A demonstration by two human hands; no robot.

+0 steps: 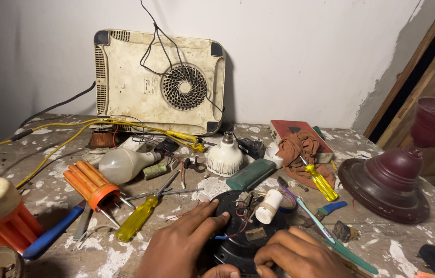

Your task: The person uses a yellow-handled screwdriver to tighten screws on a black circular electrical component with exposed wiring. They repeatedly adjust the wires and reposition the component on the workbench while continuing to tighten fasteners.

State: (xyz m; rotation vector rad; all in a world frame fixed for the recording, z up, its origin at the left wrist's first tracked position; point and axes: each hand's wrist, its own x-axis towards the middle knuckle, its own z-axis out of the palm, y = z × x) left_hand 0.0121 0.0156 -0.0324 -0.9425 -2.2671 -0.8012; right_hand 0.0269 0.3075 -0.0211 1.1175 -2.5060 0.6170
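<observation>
Fingers of the left hand [184, 239] lie spread on the round black motor housing with wires [240, 231] at the paint-spattered counter's [47, 159] near edge, steadying it, while right hand [294, 255] fingers curl gripping its rim.

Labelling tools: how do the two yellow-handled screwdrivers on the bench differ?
The left yellow screwdriver lies on bare bench beside the orange soldering iron, its shaft crossing other metal tools. The right yellow screwdriver rests on the brown rag, handle pointing down-right. Both have translucent yellow handles; neither is touched.
</observation>
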